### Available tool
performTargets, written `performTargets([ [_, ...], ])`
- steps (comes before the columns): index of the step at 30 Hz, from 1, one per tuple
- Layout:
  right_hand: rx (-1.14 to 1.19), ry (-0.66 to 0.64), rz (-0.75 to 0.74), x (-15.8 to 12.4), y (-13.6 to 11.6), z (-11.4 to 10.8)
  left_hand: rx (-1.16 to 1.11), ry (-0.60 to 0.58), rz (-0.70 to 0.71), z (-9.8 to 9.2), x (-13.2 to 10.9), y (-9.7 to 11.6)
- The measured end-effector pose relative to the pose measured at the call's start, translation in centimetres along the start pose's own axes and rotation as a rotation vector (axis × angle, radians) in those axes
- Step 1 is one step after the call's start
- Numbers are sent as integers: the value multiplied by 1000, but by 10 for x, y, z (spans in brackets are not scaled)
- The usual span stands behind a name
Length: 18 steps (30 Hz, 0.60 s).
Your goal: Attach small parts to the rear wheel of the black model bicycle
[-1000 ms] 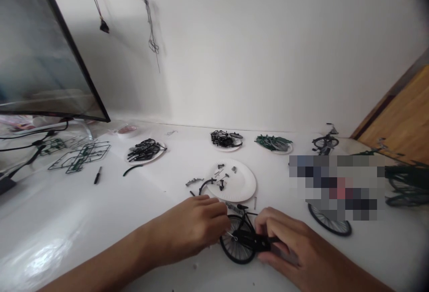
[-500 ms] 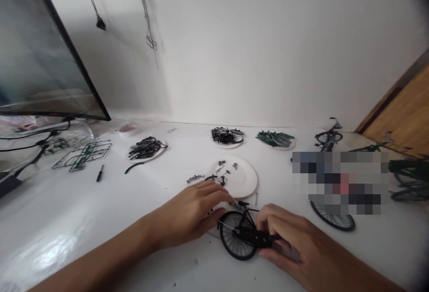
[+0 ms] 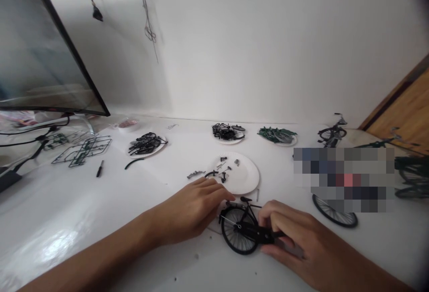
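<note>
Bicycle [image 3: 250,232] near us: our right hand [image 3: 295,236] is gripping it, likely for steadiness; our half-curled left hand [image 3: 196,205] is hiding any hold.

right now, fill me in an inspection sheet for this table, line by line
Surface: white table, glossy, with a few small dark specks near the front.
Things in hand: black model bicycle, rear wheel and saddle visible, front end hidden by the hand.
Clutter: paper plate with small parts, screwdriver, black parts and green parts on plates behind.
Hands: right hand grips the bicycle; left hand is at its rear, contact unclear.
Cables: black cables at the left; thin cord against the wall.
Surroundings: monitor left, white wall behind, wooden panel right; a pixelated patch hides part of the right side.
</note>
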State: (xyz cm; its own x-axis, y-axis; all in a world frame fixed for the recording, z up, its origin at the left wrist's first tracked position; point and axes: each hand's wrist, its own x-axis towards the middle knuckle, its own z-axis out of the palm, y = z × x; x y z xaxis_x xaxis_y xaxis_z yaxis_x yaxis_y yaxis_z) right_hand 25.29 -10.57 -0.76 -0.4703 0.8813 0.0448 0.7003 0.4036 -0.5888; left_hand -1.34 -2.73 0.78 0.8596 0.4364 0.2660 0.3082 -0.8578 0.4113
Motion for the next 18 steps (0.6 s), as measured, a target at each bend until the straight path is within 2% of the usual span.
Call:
performTargets([
  [3,-30,1,-6,0,0,-2,80,-16,-8,-8,-2,0],
  [9,-87,12,-5,-2,-1,-5,5,-220,-67,-21,-6,3],
  [15,-87,7,-6,-1,-3,-6,55,-229,16,-17,-8,9],
  [18,-107,-4,8,-1,-3,-6,71,-237,2,-16,-8,13],
])
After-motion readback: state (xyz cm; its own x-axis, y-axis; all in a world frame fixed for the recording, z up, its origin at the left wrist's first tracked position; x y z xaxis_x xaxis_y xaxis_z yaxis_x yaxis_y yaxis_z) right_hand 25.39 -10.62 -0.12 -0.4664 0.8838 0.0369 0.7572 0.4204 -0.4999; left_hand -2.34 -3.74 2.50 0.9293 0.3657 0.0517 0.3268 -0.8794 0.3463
